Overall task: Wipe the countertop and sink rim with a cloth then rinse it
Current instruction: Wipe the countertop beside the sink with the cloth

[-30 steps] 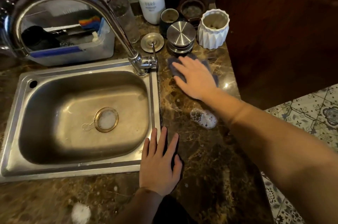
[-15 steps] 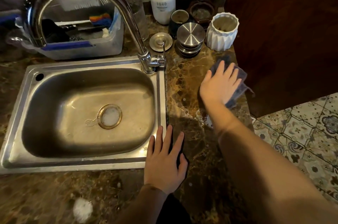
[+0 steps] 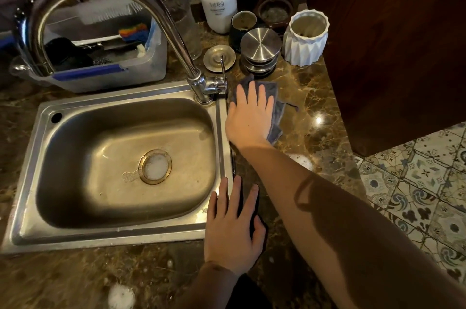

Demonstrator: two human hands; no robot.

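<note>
cloth (image 3: 276, 107) slid back beside sink rim (image 3: 222, 137); right hand (image 3: 248, 119) flat on it, grip wide.

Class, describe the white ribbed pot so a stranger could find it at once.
Start at the sink and go right along the countertop to its back corner. There stands the white pot. Alone among its neighbours it has folded, zigzag sides.

Cloth (image 3: 277, 109) on marble countertop (image 3: 322, 97)
</note>
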